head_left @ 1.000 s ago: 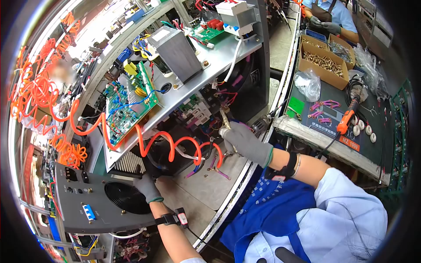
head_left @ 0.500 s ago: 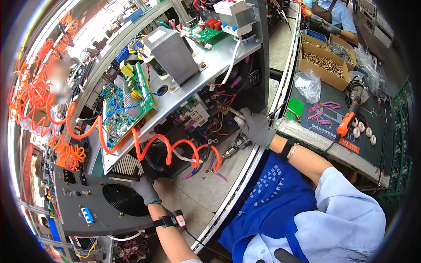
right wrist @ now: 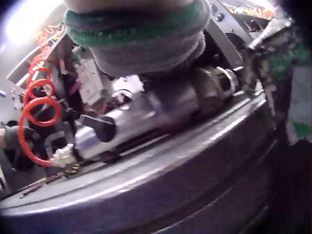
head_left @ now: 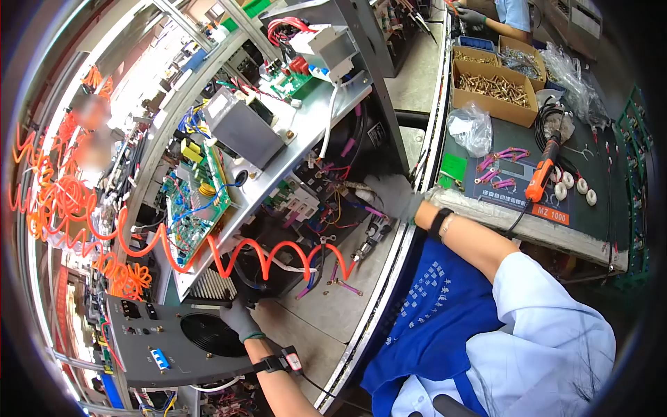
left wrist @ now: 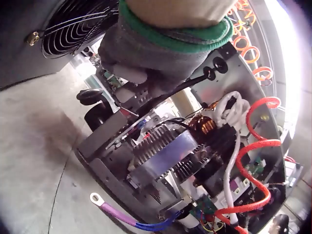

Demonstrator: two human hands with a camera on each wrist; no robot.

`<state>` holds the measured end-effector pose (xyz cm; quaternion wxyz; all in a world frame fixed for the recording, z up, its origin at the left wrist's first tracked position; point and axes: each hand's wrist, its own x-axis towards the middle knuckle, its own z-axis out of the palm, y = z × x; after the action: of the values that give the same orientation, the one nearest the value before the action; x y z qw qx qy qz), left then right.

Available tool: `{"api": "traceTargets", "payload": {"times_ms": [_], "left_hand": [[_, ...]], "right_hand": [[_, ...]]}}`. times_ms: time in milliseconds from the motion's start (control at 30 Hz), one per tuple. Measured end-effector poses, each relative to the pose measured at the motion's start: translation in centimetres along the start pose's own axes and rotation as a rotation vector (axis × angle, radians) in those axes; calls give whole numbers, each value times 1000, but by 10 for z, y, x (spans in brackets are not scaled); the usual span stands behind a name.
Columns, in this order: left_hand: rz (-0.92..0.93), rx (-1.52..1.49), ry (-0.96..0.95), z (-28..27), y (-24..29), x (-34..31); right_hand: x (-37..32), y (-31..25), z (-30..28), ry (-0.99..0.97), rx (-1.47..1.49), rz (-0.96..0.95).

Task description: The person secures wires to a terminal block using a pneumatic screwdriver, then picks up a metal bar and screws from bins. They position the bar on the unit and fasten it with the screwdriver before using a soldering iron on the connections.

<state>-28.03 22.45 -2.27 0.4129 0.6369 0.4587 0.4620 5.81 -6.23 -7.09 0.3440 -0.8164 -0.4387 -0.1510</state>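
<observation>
The gloved left hand (head_left: 240,321) (left wrist: 151,56) has its fingers curled over the near edge of an open machine chassis (head_left: 313,142), beside a dark panel with a round fan grille (head_left: 212,333). The gloved right hand (head_left: 394,196) reaches beside the chassis's lower opening, close to a white-sleeved cable (head_left: 359,186); its fingertips are blurred and what they touch cannot be told. A silver air tool (head_left: 372,240) (right wrist: 122,126) lies on the bench near that hand, joined to an orange coiled hose (head_left: 267,258). In the left wrist view, metal heat-sink fins (left wrist: 158,141) show below the left hand.
At the right, a side table (head_left: 590,254) holds a box of brass screws (head_left: 495,89), plastic bags, an orange-handled tool (head_left: 543,174), purple cables (head_left: 497,177) and white rings. Purple-sleeved leads (head_left: 340,285) lie on the bench. Another person is at the top right.
The head view has shifted, with the chassis now lower and further left in it. The right hand has moved off the air tool's side, toward the white-sleeved cable. The left hand stays at the chassis edge.
</observation>
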Motion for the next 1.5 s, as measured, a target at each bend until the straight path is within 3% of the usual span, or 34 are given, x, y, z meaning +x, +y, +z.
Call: {"api": "traceTargets", "payload": {"times_ms": [133,233,300,367,433,500,633,700,767,833,1000,1233,1333,1500], "left_hand": [[-62,215,0,-1,40,-44],[-83,127,183,2,45,-77],[156,-19,216,-1,34,-95],[164,36,239,1,43,-123],[-100,16,115,6,61,-154],[-58,-40,104,12,55,-168],[-189,-166,-105,29,72,-193],[-162,-159,-264,47,95,-202],[-79,-108,-305,65,102,-202],[-175,-214,-473,85,120,-202],[-285,-325,-633,127,133,-192],[-401,-474,-620,157,140,-178],[-524,-732,-689,153,131,-176],[-697,-878,-661,121,131,-187]], "right_hand": [[-16,-33,-12,-13,126,129],[-20,-46,-10,-17,241,194],[-22,-56,-14,-64,379,271],[-24,-61,-14,-80,421,295],[-26,-63,-14,-74,445,313],[-28,-63,-14,-71,447,317],[-28,-64,-17,-83,439,328],[-28,-65,-18,-82,437,337],[-28,-66,-20,-81,435,349],[-28,-67,-21,-91,463,360],[-35,-63,-20,-95,470,352],[-49,-77,-39,-56,533,265],[-72,-79,-48,-182,535,204],[-99,-97,-61,-238,664,138]]}}
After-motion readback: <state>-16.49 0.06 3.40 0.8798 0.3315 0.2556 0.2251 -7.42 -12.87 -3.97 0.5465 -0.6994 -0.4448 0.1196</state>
